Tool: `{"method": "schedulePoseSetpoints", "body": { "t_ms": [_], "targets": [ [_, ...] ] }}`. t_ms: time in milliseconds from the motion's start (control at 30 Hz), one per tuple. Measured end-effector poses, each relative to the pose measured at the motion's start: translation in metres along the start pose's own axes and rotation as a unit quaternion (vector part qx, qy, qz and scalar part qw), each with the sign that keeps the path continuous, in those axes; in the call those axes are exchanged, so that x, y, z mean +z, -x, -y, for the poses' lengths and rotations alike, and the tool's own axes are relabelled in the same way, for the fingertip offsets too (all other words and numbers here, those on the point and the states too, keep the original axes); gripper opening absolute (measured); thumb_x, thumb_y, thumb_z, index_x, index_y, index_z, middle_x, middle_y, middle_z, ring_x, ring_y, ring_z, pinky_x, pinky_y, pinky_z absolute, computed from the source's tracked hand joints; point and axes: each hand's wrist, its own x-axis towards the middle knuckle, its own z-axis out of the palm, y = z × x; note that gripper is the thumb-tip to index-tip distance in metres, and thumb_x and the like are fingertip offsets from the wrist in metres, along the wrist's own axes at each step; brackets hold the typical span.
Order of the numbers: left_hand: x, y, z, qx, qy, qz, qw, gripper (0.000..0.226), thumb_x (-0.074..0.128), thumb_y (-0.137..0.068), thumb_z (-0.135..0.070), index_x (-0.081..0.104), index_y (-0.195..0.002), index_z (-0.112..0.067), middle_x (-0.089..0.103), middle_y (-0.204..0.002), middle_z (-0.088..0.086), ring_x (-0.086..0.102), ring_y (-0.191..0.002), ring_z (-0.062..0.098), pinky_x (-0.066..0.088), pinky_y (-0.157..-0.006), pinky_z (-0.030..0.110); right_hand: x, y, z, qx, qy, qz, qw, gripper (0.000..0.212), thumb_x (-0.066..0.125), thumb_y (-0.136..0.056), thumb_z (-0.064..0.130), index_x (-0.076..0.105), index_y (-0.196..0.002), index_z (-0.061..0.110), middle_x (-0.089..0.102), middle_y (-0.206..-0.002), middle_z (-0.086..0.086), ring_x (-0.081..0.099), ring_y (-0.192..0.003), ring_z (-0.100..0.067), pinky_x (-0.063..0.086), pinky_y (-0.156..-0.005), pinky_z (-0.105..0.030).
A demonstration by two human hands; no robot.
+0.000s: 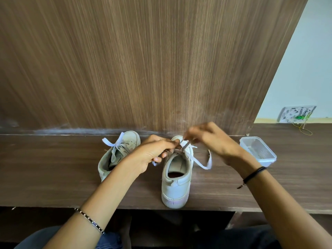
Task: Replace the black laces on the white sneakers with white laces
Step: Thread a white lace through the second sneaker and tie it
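Sitting at the wooden desk (53, 168), the person reaches both bare forearms over its front edge, a beaded bracelet (89, 221) on the left arm and a black band (252, 176) on the right wrist. Nearest the edge stands one white sneaker (177, 186), heel towards the person and toe pointing at the back panel. Both hands meet just above its upper eyelets. The left hand (152, 155) is curled, thumb and forefinger pinching the white lace (201, 163) over the tongue. The right hand (212, 141), just beside it and slightly farther back, pinches another stretch of the same lace between its fingertips (the exact hold is blurred). From those two pinches the lace runs down to the shoe, and a loose length trails off its right side in a curve across the desk.

Left of this shoe and a little farther back sits the second sneaker (116, 155), laced in white and tied in a bow (112, 143). Off to the right, apart from both shoes, rests a clear plastic tub (258, 150). Behind everything rises a tall wood-grain panel (143, 60), and beyond its right edge a white fitting (296, 114) hangs on the pale wall.
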Motion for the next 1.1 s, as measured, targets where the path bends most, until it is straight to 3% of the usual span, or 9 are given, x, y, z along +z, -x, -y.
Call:
{"method": "schedulePoseSetpoints", "body": {
  "t_ms": [133, 200, 333, 433, 567, 667, 867, 1000, 1100],
  "targets": [
    [-0.002, -0.001, 0.002, 0.013, 0.001, -0.003, 1.000, 0.034, 0.069, -0.094, -0.042, 0.079, -0.091, -0.009, 0.041, -0.056, -0.002, 0.027, -0.049, 0.012, 0.018, -0.051, 0.026, -0.023, -0.001, 0.016, 0.083, -0.328, -0.194, 0.921, 0.033, 0.056, -0.096, 0.018, 0.042, -0.065, 0.022, 0.033, -0.053, 0.003, 0.030, -0.048, -0.014, 0.030, -0.042, -0.024],
    [-0.003, -0.003, 0.004, 0.020, 0.004, -0.003, 1.000, 0.032, 0.071, -0.093, -0.042, 0.080, -0.088, -0.012, 0.042, -0.058, -0.002, 0.028, -0.051, 0.013, 0.019, -0.051, 0.026, -0.035, 0.002, 0.010, 0.065, -0.277, -0.293, 0.913, 0.044, 0.060, -0.094, 0.021, 0.034, -0.059, 0.026, 0.023, -0.053, 0.006, 0.018, -0.047, -0.012, 0.018, -0.041, -0.023],
    [-0.003, -0.005, 0.005, 0.022, -0.006, 0.001, 1.000, 0.031, 0.071, -0.092, -0.042, 0.080, -0.074, -0.019, 0.043, -0.062, 0.002, 0.028, -0.051, 0.013, 0.019, -0.050, 0.026, -0.040, 0.005, -0.015, 0.003, 0.076, -0.370, 0.926, 0.031, 0.063, -0.085, 0.018, 0.042, -0.067, 0.004, 0.039, -0.059, -0.001, 0.036, -0.059, -0.018, 0.031, -0.055, -0.033],
    [-0.004, -0.005, 0.004, 0.019, -0.012, -0.001, 1.000, 0.034, 0.072, -0.091, -0.043, 0.078, -0.072, -0.016, 0.043, -0.064, 0.003, 0.029, -0.053, 0.013, 0.020, -0.051, 0.027, -0.037, 0.000, -0.021, 0.000, 0.311, -0.312, 0.898, 0.017, 0.071, -0.083, 0.021, 0.057, -0.090, 0.012, 0.060, -0.086, 0.002, 0.056, -0.084, -0.024, 0.044, -0.075, -0.040],
    [-0.004, -0.007, 0.004, 0.021, -0.026, -0.005, 0.999, 0.040, 0.072, -0.091, -0.042, 0.069, -0.077, -0.005, 0.043, -0.060, 0.002, 0.029, -0.051, 0.013, 0.020, -0.051, 0.027, -0.020, 0.002, -0.012, 0.016, 0.153, -0.065, 0.986, 0.026, 0.076, -0.087, 0.046, 0.071, -0.102, 0.025, 0.074, -0.098, 0.013, 0.067, -0.094, 0.001, 0.051, -0.083, -0.021],
    [-0.004, -0.006, 0.004, 0.035, -0.022, 0.006, 0.999, 0.039, 0.072, -0.091, -0.041, 0.071, -0.084, -0.003, 0.043, -0.063, 0.003, 0.030, -0.053, 0.013, 0.021, -0.050, 0.027, 0.000, 0.002, -0.013, -0.028, 0.235, 0.064, 0.969, 0.036, 0.076, -0.085, 0.051, 0.072, -0.112, 0.028, 0.075, -0.102, 0.016, 0.067, -0.098, 0.005, 0.050, -0.085, -0.012],
    [-0.007, -0.002, 0.004, 0.090, -0.045, 0.001, 0.995, 0.032, 0.070, -0.093, -0.044, 0.076, -0.085, -0.014, 0.045, -0.070, -0.002, 0.032, -0.051, 0.007, 0.026, -0.047, 0.018, 0.003, -0.003, -0.015, -0.085, 0.277, 0.017, 0.957, 0.018, 0.081, -0.085, 0.032, 0.082, -0.099, 0.021, 0.079, -0.092, 0.009, 0.065, -0.077, 0.010, 0.046, -0.073, -0.004],
    [-0.011, 0.001, 0.004, 0.138, -0.106, -0.018, 0.985, 0.024, 0.069, -0.095, -0.037, 0.080, -0.093, -0.016, 0.048, -0.047, -0.019, 0.043, -0.041, -0.001, 0.032, -0.050, 0.008, -0.006, -0.001, -0.016, -0.066, 0.284, -0.001, 0.956, 0.017, 0.079, -0.086, 0.035, 0.083, -0.096, 0.021, 0.076, -0.083, 0.014, 0.060, -0.072, 0.020, 0.041, -0.067, 0.000],
    [-0.021, 0.000, 0.009, 0.170, -0.165, -0.044, 0.971, 0.024, 0.073, -0.091, -0.044, 0.081, -0.082, -0.023, 0.054, -0.055, -0.005, 0.041, -0.053, 0.007, 0.031, -0.053, 0.018, -0.019, 0.000, -0.020, -0.044, 0.293, 0.012, 0.955, 0.015, 0.078, -0.087, 0.037, 0.083, -0.091, 0.023, 0.066, -0.065, 0.026, 0.062, -0.069, 0.016, 0.041, -0.063, -0.002]
  ]
}}
